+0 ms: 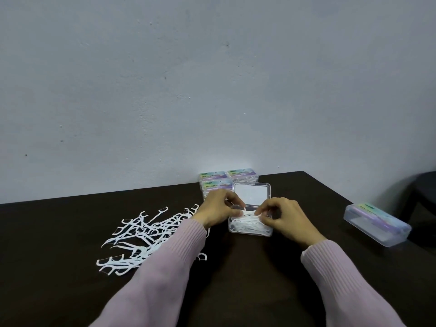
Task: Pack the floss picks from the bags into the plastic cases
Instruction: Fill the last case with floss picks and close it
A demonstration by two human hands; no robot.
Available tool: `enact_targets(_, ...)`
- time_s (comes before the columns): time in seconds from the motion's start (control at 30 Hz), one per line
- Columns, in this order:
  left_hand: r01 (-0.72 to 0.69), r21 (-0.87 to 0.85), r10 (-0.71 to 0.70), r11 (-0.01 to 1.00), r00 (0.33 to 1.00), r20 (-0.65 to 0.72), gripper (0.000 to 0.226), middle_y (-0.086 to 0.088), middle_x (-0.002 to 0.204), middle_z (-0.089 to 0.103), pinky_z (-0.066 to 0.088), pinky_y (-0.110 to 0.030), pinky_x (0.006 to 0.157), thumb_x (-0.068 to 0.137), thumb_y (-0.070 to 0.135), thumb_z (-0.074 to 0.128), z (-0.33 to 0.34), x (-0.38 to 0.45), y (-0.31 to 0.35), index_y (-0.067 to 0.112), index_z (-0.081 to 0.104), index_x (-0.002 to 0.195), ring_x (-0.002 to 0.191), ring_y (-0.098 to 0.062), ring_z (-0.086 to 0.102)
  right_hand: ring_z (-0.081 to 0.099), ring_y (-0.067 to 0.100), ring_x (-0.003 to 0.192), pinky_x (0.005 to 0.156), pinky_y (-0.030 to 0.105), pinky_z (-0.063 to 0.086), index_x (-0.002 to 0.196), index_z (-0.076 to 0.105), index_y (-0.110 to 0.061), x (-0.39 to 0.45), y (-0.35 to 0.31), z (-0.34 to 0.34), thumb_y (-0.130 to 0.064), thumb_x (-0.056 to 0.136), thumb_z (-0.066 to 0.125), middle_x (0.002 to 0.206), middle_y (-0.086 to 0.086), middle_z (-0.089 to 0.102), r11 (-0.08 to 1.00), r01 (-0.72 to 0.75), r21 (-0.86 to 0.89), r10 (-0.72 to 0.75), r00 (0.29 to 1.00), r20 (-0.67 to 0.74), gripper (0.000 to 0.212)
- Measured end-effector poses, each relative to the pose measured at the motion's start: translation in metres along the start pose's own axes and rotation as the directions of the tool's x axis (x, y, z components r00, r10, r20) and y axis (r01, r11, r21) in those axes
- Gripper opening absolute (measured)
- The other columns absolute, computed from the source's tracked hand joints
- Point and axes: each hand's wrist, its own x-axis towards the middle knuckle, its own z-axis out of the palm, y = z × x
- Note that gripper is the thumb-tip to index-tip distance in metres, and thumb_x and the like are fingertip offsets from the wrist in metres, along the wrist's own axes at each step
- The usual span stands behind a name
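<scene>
We see both hands, left hand (218, 207) and right hand (286, 217), pinching white floss picks (247, 220) into the open clear plastic case (250, 228) at centre; three labelled cases (226, 179) behind look packed, the loose white pile (144, 234) lower left remains.

White floss picks (141, 234), clear case (251, 223), pale pink ribbed sleeves (165, 267), dark brown table (59, 256), grey wall (212, 79)

left grip (218, 207) and right grip (282, 214) close together, fingers curled

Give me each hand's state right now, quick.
Left hand: fingers curled, pinching floss picks over the open case.
Right hand: fingers curled, pinching the same bunch of floss picks in the case.
</scene>
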Motion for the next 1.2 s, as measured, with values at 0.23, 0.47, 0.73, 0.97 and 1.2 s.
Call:
enact_targets(0.23, -0.012, 0.022, 0.013, 1.0, 1.0, -0.009, 0.015, 0.003, 0.096, 0.067, 0.047, -0.015, 0.073, 0.081, 0.01, 0.071, 0.0012, 0.0001, 0.0003, 0.016, 0.072, 0.095, 0.089, -0.011, 0.061, 0.045, 0.003, 0.084, 0.077, 0.022, 0.035, 0.093, 0.07, -0.029, 0.0003, -0.0014, 0.0021, -0.029, 0.084, 0.066, 0.083, -0.015, 0.053, 0.989, 0.022, -0.144, -0.026, 0.999, -0.023, 0.01)
enact_targets(0.47, -0.01, 0.05, 0.007, 0.999, 0.999, 0.052, 0.031, 0.007, 0.095, 0.062, 0.045, -0.017, 0.074, 0.073, 0.025, 0.079, 0.0002, -0.0015, 0.0051, 0.016, 0.07, 0.102, 0.087, -0.008, 0.057, 0.049, 0.005, 0.083, 0.091, 0.035, 0.042, 0.09, 0.07, -0.03, 0.0009, -0.0009, 0.0003, -0.032, 0.083, 0.066, 0.087, -0.012, 0.057, 0.984, 0.003, -0.178, -0.01, 0.999, -0.039, 0.008)
enact_targets(0.73, -0.005, -0.012, 0.006, 1.0, 0.997, 0.08, 0.034, 0.015, 0.088, 0.057, 0.041, -0.006, 0.063, 0.073, 0.014, 0.079, -0.0032, -0.0033, 0.0037, 0.014, 0.069, 0.105, 0.078, 0.0, 0.051, 0.056, 0.005, 0.077, 0.095, 0.04, 0.042, 0.088, 0.069, -0.03, -0.0009, 0.0042, -0.0043, -0.032, 0.083, 0.068, 0.079, -0.014, 0.062, 0.993, -0.002, -0.114, -0.01, 0.995, -0.101, 0.006)
enact_targets(0.97, 0.01, -0.031, -0.007, 0.999, 0.995, 0.099, 0.033, 0.015, 0.087, 0.06, 0.042, -0.005, 0.063, 0.076, 0.008, 0.075, -0.0059, -0.0006, 0.0002, 0.016, 0.069, 0.107, 0.077, 0.0, 0.053, 0.057, 0.003, 0.075, 0.097, 0.036, 0.037, 0.082, 0.063, -0.035, -0.0021, 0.0026, -0.005, -0.026, 0.084, 0.064, 0.075, -0.013, 0.064, 0.992, -0.006, -0.123, -0.005, 0.996, -0.092, 0.01)
enact_targets(1.2, 0.027, -0.071, -0.02, 0.997, 0.996, 0.089, 0.025, 0.009, 0.093, 0.065, 0.048, -0.015, 0.075, 0.079, 0.009, 0.073, -0.0056, 0.0014, -0.0033, 0.017, 0.069, 0.102, 0.088, -0.01, 0.06, 0.046, 0.001, 0.085, 0.095, 0.03, 0.026, 0.095, 0.066, -0.031, -0.003, -0.0041, -0.0012, -0.025, 0.087, 0.058, 0.091, -0.016, 0.055, 0.972, 0.018, -0.236, -0.035, 0.997, -0.068, 0.013)
